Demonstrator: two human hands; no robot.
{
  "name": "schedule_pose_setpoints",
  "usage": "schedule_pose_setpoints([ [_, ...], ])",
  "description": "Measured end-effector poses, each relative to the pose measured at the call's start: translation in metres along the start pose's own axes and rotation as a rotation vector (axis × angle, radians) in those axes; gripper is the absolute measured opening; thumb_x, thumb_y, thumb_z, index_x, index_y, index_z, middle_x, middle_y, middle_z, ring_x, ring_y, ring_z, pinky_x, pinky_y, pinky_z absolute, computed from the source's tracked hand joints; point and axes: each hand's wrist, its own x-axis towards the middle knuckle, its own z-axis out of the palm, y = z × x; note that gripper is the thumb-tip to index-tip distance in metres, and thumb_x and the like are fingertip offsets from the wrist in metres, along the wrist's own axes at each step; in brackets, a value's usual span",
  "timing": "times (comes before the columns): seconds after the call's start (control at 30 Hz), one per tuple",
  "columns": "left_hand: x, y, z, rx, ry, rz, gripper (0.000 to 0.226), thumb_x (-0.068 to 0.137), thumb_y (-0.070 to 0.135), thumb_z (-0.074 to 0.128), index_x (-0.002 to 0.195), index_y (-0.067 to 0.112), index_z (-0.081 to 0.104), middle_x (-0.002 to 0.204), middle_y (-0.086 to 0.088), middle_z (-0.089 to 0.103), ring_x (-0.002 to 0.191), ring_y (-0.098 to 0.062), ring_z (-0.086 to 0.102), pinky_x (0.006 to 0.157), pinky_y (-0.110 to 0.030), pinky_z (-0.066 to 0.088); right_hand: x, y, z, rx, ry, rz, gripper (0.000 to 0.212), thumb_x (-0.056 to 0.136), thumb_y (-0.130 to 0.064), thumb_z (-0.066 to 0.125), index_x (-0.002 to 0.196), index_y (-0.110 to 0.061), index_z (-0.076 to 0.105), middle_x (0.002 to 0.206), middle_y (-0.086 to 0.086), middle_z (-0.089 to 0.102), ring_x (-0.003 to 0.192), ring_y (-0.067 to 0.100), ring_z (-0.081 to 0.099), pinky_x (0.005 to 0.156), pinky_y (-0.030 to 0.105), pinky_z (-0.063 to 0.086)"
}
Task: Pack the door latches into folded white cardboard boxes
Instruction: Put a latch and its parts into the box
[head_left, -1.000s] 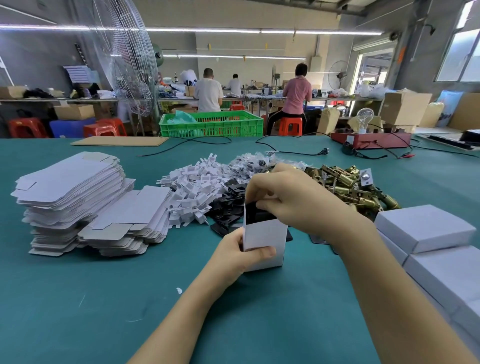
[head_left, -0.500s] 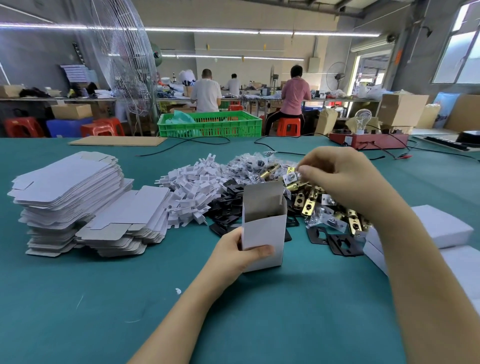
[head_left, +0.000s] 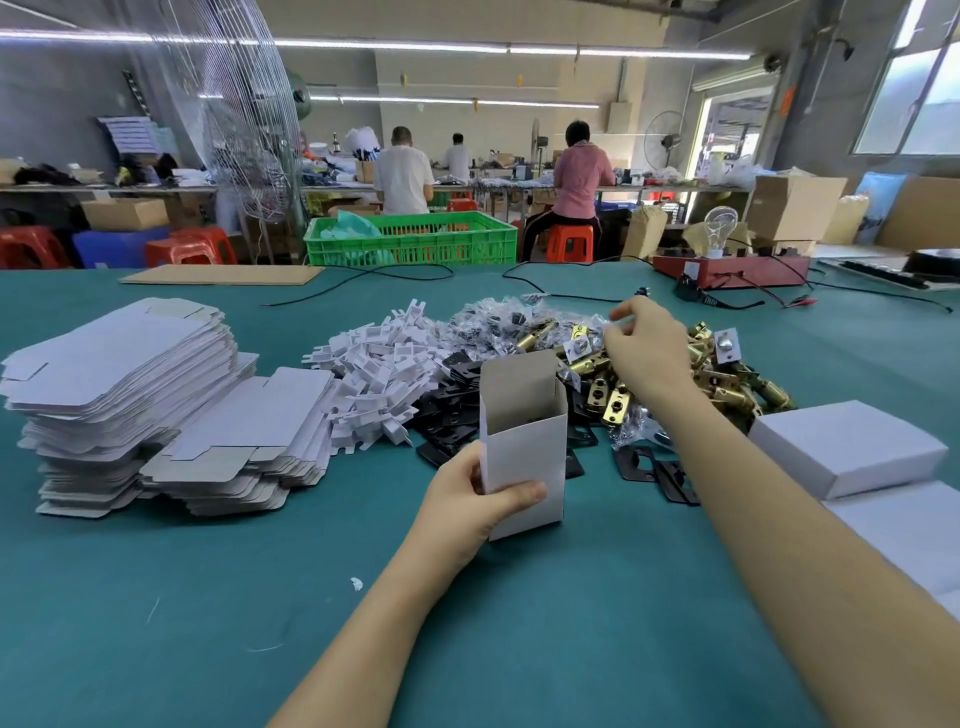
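Green cloth covered the big table (head_left: 156, 597), and a white box (head_left: 522, 452) stood open in the middle, held near its bottom by the left hand (head_left: 467, 506). Far behind it, the right hand (head_left: 647, 348) reached over the pile of gold door latches (head_left: 613, 387), fingers bent, but I could not tell if it had one. Best to take one latch and keep the box straight.

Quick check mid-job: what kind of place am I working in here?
Most likely a small factory packing floor: stacks of flat white box blanks and a heap of brass door latches lie on the green worktable, and other workers sit at benches behind.
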Motion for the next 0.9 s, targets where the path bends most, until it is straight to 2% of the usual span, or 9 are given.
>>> schedule_pose_setpoints([
  [0.13, 0.001, -0.001, -0.001, -0.006, -0.019, 0.005, 0.047, 0.063, 0.025, 0.080, 0.108, 0.028, 0.069, 0.106, 0.005, 0.074, 0.097, -0.009, 0.069, 0.077, -0.018, 0.054, 0.035, 0.004, 0.028, -0.220, -0.148, -0.147, 0.029, 0.096, -0.011, 0.044, 0.123, -0.004, 0.054, 0.119, 0.017, 0.059, 0.105, 0.034, 0.055, 0.082, 0.036, 0.044],
  [0.27, 0.002, -0.002, -0.002, 0.011, -0.020, 0.006, 0.043, 0.064, 0.027, 0.079, 0.106, 0.032, 0.069, 0.106, 0.007, 0.073, 0.096, -0.006, 0.068, 0.077, -0.015, 0.053, 0.065, 0.013, 0.043, -0.363, -0.231, -0.136, 0.034, 0.098, -0.019, 0.042, 0.126, -0.001, 0.047, 0.124, 0.022, 0.053, 0.110, 0.038, 0.052, 0.087, 0.042, 0.043],
  [0.43, 0.004, -0.003, -0.003, -0.006, -0.022, -0.001, 0.046, 0.065, 0.028, 0.079, 0.109, 0.033, 0.069, 0.108, 0.009, 0.073, 0.100, -0.007, 0.068, 0.081, -0.017, 0.053, 0.084, 0.031, 0.056, -0.423, -0.375, -0.018, 0.041, 0.101, -0.033, 0.034, 0.127, -0.003, 0.041, 0.123, 0.022, 0.054, 0.107, 0.037, 0.053, 0.077, 0.038, 0.039],
  [0.53, 0.004, -0.004, -0.004, 0.001, -0.023, -0.005, 0.045, 0.067, 0.027, 0.080, 0.110, 0.032, 0.068, 0.106, 0.011, 0.073, 0.099, -0.006, 0.068, 0.078, -0.014, 0.051, 0.087, 0.037, 0.060, -0.484, -0.420, -0.017, 0.034, 0.100, -0.029, 0.032, 0.124, -0.007, 0.043, 0.118, 0.019, 0.058, 0.100, 0.034, 0.054, 0.076, 0.037, 0.039],
  [0.6, 0.004, -0.005, -0.005, -0.002, -0.029, -0.014, 0.043, 0.071, 0.023, 0.081, 0.111, 0.031, 0.068, 0.106, 0.010, 0.073, 0.100, -0.006, 0.068, 0.077, -0.013, 0.051, 0.090, 0.036, 0.061, -0.471, -0.407, -0.004, 0.033, 0.097, -0.024, 0.037, 0.123, -0.007, 0.048, 0.117, 0.017, 0.059, 0.098, 0.031, 0.052, 0.077, 0.036, 0.041],
  [0.73, 0.002, -0.004, -0.005, -0.006, -0.038, -0.012, 0.043, 0.070, 0.025, 0.080, 0.111, 0.031, 0.068, 0.106, 0.010, 0.073, 0.100, -0.007, 0.068, 0.077, -0.013, 0.051, 0.092, 0.036, 0.062, -0.530, -0.418, -0.031, 0.043, 0.093, -0.008, 0.040, 0.134, -0.013, 0.053, 0.133, 0.014, 0.056, 0.116, 0.033, 0.053, 0.085, 0.035, 0.044],
  [0.8, 0.002, -0.003, -0.005, -0.001, -0.036, -0.009, 0.044, 0.068, 0.028, 0.079, 0.110, 0.033, 0.068, 0.106, 0.011, 0.073, 0.099, -0.006, 0.068, 0.077, -0.014, 0.051, 0.091, 0.037, 0.063, -0.565, -0.415, -0.055, 0.050, 0.090, -0.001, 0.042, 0.136, -0.016, 0.052, 0.133, 0.013, 0.056, 0.114, 0.034, 0.054, 0.078, 0.034, 0.045],
  [0.9, 0.001, -0.004, -0.004, 0.001, -0.039, -0.008, 0.042, 0.068, 0.028, 0.079, 0.109, 0.034, 0.068, 0.105, 0.012, 0.073, 0.100, -0.006, 0.068, 0.078, -0.014, 0.051, 0.091, 0.042, 0.067, -0.551, -0.345, -0.076, 0.045, 0.090, -0.001, 0.047, 0.132, -0.014, 0.055, 0.125, 0.014, 0.061, 0.109, 0.034, 0.056, 0.072, 0.035, 0.045],
])
